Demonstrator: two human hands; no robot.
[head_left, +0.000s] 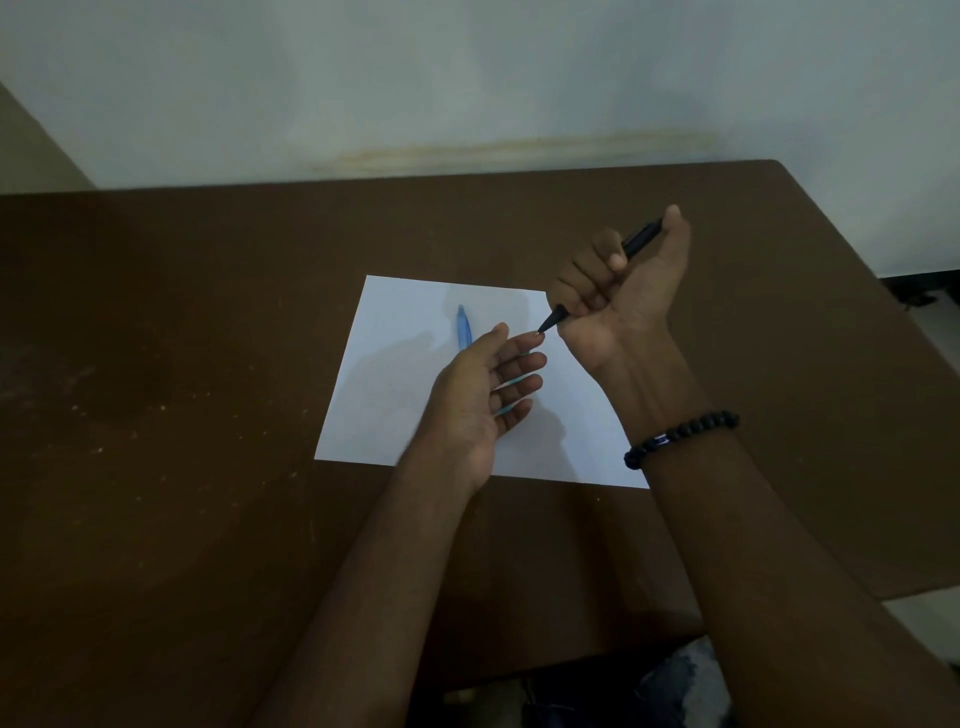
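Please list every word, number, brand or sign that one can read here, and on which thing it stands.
None can be read.
The white paper shows no writing.
The black pen that the right hand grips and the blue pen on the paper show no legible print; any marking is too small or dark to tell.

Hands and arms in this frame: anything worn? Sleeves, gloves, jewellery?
No sleeves in view, no gloves, no rings seen on left hand or right hand. Black bead bracelet with one blue-white bead on the right wrist; left wrist bare.
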